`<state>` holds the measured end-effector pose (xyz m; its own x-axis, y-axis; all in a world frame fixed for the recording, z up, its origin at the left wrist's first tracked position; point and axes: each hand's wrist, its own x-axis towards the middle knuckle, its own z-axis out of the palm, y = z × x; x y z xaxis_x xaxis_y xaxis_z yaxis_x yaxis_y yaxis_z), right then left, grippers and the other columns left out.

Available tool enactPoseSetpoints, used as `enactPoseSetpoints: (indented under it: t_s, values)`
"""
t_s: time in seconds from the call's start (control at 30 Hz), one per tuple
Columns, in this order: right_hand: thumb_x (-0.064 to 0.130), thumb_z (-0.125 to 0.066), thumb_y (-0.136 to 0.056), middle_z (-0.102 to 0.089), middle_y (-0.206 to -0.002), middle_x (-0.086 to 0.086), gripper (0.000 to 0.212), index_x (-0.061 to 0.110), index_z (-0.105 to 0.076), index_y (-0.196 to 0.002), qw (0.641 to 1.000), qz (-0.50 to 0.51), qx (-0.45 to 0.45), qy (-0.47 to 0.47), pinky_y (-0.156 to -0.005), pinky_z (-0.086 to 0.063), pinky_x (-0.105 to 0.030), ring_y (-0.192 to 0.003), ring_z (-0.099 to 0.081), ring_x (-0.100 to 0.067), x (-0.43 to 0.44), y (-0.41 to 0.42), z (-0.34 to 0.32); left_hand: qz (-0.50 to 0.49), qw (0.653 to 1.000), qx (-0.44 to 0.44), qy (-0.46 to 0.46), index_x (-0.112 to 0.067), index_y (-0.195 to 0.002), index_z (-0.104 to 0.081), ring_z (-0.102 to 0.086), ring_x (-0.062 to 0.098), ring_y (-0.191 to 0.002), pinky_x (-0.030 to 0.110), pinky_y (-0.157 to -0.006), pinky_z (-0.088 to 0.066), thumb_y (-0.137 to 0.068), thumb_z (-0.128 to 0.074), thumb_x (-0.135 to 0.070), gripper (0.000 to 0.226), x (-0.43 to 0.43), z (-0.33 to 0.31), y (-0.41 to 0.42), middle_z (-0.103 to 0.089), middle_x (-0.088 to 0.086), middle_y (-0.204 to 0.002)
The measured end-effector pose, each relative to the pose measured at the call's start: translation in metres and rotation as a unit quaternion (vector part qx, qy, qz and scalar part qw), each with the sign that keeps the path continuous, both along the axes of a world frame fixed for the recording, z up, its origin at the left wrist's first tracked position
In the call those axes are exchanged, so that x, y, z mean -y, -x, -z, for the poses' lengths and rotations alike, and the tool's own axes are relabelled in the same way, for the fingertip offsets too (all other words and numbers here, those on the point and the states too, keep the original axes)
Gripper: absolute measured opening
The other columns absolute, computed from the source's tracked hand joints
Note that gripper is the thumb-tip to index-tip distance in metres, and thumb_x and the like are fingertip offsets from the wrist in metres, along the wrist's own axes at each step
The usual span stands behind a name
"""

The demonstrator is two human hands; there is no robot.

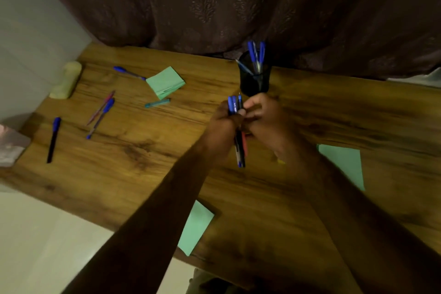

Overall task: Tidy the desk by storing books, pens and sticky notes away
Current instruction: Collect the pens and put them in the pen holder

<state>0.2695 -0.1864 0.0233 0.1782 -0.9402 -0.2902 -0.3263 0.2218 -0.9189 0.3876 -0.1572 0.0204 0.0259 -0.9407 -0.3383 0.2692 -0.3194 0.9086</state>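
Above the middle of the wooden desk [148,174], my left hand [222,124] grips a bundle of pens [239,150], blue caps up. My right hand [265,117] pinches the same bundle near its top. Just behind the hands stands a black mesh pen cup [254,81] with several blue pens in it. Loose pens lie on the left half of the desk: a dark one with a blue cap [53,139], a crossed pair [101,112] and one further back [128,72]. Green sticky note pads lie at the back [165,81], near the front edge [196,227] and at right [343,162].
A small teal object [157,103] lies in front of the back pad. A pale yellow roll [66,80] rests against the left wall. A grey-pink item [9,145] sits at the desk's left corner. A dark curtain [238,2] hangs behind the desk.
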Motion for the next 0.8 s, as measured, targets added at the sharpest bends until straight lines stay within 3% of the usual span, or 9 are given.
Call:
enactPoseSetpoints:
  t_s: [0.17,0.33,0.43,0.5,0.53,0.6,0.67,0.73,0.8]
  values:
    - [-0.012,-0.075,-0.085,-0.069,-0.092,-0.006,0.042,0.017,-0.056,-0.11,0.996,0.029,0.071,0.042,-0.076,-0.064,-0.046,-0.09,-0.071,-0.024,0.034,0.003,-0.035,0.016,0.997,0.046,0.059,-0.001,-0.132,-0.05,-0.068,0.03,-0.097,0.038,-0.075,-0.058,-0.105,-0.042,-0.015,0.031,0.046,-0.032,0.005,-0.062,0.028,-0.123]
    - [-0.007,-0.076,-0.086,-0.069,-0.091,0.008,0.041,0.02,-0.059,-0.112,0.99,0.042,0.068,0.119,-0.074,-0.067,-0.034,-0.081,-0.072,-0.003,0.072,0.002,-0.067,0.008,0.995,0.035,0.089,-0.002,-0.122,-0.051,-0.067,0.019,-0.079,0.032,-0.062,-0.059,-0.105,-0.043,-0.016,0.023,0.096,-0.067,0.007,-0.063,0.016,-0.099]
    - [-0.004,-0.076,-0.084,-0.075,-0.094,0.007,0.043,0.019,-0.065,-0.118,0.979,0.077,0.016,0.186,-0.086,-0.066,-0.039,-0.09,-0.076,-0.008,0.092,-0.004,-0.074,0.028,0.99,0.045,0.128,0.0,-0.125,-0.052,-0.066,0.028,-0.094,0.038,-0.081,-0.058,-0.104,-0.043,-0.016,0.028,0.124,-0.075,0.004,-0.063,0.019,-0.105]
    - [-0.003,-0.07,-0.082,-0.076,-0.093,0.007,0.044,0.019,-0.066,-0.119,0.969,0.099,-0.01,0.227,-0.084,-0.065,-0.042,-0.089,-0.076,-0.007,0.102,-0.007,-0.074,0.051,0.986,0.053,0.153,-0.003,-0.124,-0.056,-0.065,0.033,-0.107,0.044,-0.098,-0.053,-0.104,-0.043,-0.016,0.027,0.136,-0.076,0.002,-0.065,0.021,-0.112]
    - [-0.004,-0.066,-0.083,-0.076,-0.092,0.007,0.044,0.018,-0.066,-0.12,0.964,0.111,-0.019,0.24,-0.081,-0.065,-0.04,-0.086,-0.075,-0.005,0.106,-0.008,-0.073,0.06,0.982,0.065,0.166,-0.003,-0.125,-0.056,-0.066,0.031,-0.109,0.044,-0.099,-0.052,-0.104,-0.042,-0.015,0.028,0.142,-0.077,0.0,-0.066,0.02,-0.114]
    - [-0.005,-0.063,-0.088,-0.075,-0.091,0.007,0.042,0.018,-0.064,-0.122,0.958,0.134,-0.032,0.252,-0.071,-0.065,-0.03,-0.081,-0.073,-0.003,0.114,-0.009,-0.07,0.083,0.972,0.108,0.19,0.001,-0.129,-0.054,-0.069,0.015,-0.099,0.029,-0.086,-0.055,-0.104,-0.042,-0.011,0.03,0.152,-0.076,-0.004,-0.068,0.011,-0.107]
    - [-0.003,-0.063,-0.091,-0.075,-0.094,0.01,0.038,0.018,-0.064,-0.123,0.952,0.151,-0.045,0.263,-0.072,-0.062,-0.022,-0.083,-0.072,0.001,0.121,-0.011,-0.064,0.097,0.961,0.152,0.212,0.004,-0.131,-0.052,-0.067,0.0,-0.086,0.016,-0.076,-0.051,-0.104,-0.042,-0.006,0.03,0.159,-0.073,-0.009,-0.066,0.002,-0.099]
    - [-0.002,-0.064,-0.091,-0.075,-0.096,0.012,0.037,0.019,-0.064,-0.122,0.948,0.156,-0.069,0.27,-0.077,-0.059,-0.019,-0.089,-0.07,0.003,0.126,-0.016,-0.057,0.1,0.954,0.176,0.219,0.006,-0.13,-0.052,-0.066,-0.001,-0.085,0.016,-0.076,-0.051,-0.103,-0.044,-0.004,0.029,0.165,-0.066,-0.015,-0.066,0.001,-0.1]
    - [0.0,-0.066,-0.09,-0.076,-0.097,0.012,0.037,0.021,-0.064,-0.12,0.947,0.152,-0.088,0.269,-0.079,-0.06,-0.026,-0.092,-0.072,-0.002,0.128,-0.02,-0.046,0.098,0.949,0.202,0.22,0.004,-0.125,-0.055,-0.066,-0.001,-0.085,0.017,-0.078,-0.052,-0.102,-0.047,-0.002,0.025,0.168,-0.056,-0.021,-0.066,0.001,-0.098]
